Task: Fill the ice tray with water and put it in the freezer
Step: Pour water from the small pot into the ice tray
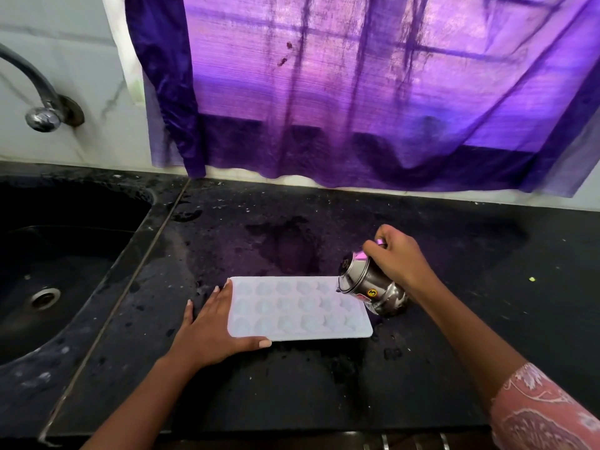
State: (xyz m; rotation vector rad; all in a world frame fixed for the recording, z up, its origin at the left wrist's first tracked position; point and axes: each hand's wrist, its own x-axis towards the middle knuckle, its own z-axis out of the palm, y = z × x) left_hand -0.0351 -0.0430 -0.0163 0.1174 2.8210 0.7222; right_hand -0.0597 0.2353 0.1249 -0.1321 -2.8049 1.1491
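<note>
Head: tray point(298, 308), black counter point(292, 391), purple curtain point(357, 92)

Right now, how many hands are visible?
2. The left hand rests against the left end of the ice tray; the right hand grips a steel cup over its right end.

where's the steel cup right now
Head view, right of centre: the steel cup tilts over the right end of the ice tray, held by the right hand.
</note>
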